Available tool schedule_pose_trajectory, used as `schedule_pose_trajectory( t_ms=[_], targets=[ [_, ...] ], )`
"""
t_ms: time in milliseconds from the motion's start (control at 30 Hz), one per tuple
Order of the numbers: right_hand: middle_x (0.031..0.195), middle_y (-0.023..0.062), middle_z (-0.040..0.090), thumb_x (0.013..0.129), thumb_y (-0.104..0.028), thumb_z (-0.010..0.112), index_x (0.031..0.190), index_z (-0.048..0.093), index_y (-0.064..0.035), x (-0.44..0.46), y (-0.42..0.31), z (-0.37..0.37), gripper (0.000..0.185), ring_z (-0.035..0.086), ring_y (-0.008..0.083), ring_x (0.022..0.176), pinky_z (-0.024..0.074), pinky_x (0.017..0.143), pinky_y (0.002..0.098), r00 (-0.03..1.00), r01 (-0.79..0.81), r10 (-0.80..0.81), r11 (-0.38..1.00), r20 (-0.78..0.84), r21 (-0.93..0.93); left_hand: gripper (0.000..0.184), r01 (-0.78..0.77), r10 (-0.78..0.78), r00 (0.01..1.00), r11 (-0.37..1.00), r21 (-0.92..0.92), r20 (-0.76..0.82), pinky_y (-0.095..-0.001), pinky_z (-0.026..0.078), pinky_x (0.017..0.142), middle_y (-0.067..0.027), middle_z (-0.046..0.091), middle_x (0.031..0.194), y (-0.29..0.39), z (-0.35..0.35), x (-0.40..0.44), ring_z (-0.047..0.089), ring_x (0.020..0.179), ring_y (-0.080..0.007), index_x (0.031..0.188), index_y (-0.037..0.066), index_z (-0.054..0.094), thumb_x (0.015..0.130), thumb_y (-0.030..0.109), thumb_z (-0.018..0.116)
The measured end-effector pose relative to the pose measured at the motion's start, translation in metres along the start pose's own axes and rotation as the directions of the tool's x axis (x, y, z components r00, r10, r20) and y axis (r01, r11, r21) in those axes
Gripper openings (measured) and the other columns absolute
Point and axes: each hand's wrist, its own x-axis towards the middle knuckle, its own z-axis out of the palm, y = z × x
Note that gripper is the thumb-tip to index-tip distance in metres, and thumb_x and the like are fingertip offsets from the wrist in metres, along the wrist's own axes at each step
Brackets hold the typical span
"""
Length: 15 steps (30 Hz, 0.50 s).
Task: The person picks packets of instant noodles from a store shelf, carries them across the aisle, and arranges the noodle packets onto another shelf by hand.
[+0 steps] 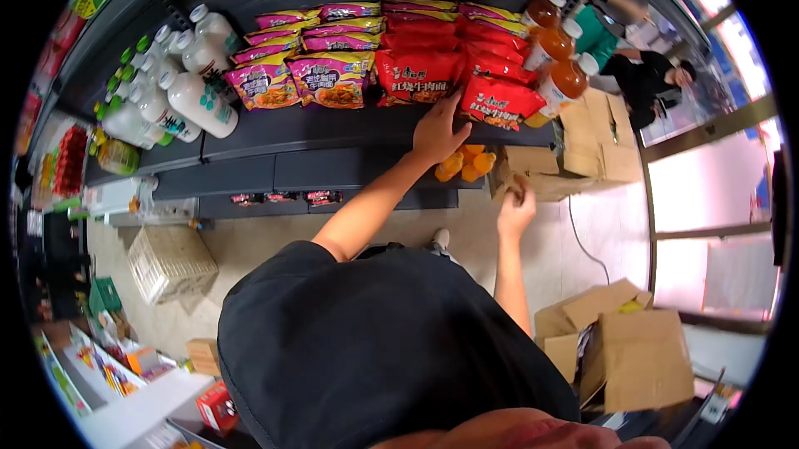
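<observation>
My left hand (439, 134) reaches up to the shelf's front edge, fingers stretched out and thumb apart. Its fingertips touch the lower right of a red instant noodle packet (416, 79), beside another red noodle packet (499, 99) that tilts forward. Purple noodle packets (333, 79) stand in rows to the left. My right hand (516, 212) is lower, by an open cardboard box (533, 164), with its fingers curled together near a flap. What they pinch, if anything, cannot be made out. Below the shelf edge, between my hands, are orange-capped bottles (466, 164).
White bottles (196, 104) fill the shelf's left end, some leaning. Amber drink bottles (566, 83) stand at the right end. A second open carton (645, 357) is behind me on the right. A pale crate (171, 262) sits on the floor. People (657, 79) are at the upper right.
</observation>
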Motion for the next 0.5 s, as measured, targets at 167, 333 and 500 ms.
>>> schedule_pose_trajectory(
  t_ms=[167,333,500],
  targets=[
    [0.142,0.0176,0.057,0.093,0.004,0.060,0.143,0.053,-0.0006,0.087,-0.010,0.027,0.050,0.059,0.0284,0.127,0.0497,0.104,0.0386,0.969,0.222,-0.239,0.953,0.060,0.209,0.075,-0.038,0.032,0.998,0.990,0.134,0.047,-0.0472,0.053,0.096,-0.0228,0.062,0.131,-0.007,0.003,-0.004,0.061,0.118,-0.0416,0.153,0.006,0.039,0.091,0.033,0.070],
    [0.152,0.0232,0.048,0.101,-0.010,0.057,0.156,0.035,0.0004,0.092,0.010,0.052,0.060,0.050,0.0328,0.138,0.0449,0.109,0.0453,0.916,0.312,-0.363,0.912,0.172,0.266,0.064,-0.134,0.152,0.987,0.952,0.276,-0.046,-0.0426,0.058,0.085,-0.0162,0.068,0.117,0.000,0.004,-0.009,0.068,0.103,-0.0347,0.143,0.005,0.052,0.088,0.030,0.073],
    [0.150,0.0248,0.047,0.107,-0.021,0.054,0.152,0.033,0.0065,0.088,0.023,0.049,0.057,0.051,0.0328,0.135,0.0458,0.107,0.0449,0.923,0.277,-0.350,0.893,0.161,0.354,0.050,-0.217,0.283,0.942,0.923,0.318,-0.178,-0.0391,0.058,0.088,-0.0114,0.068,0.123,-0.003,0.012,-0.018,0.068,0.107,-0.0284,0.134,0.009,0.062,0.090,0.027,0.075]
  ],
)
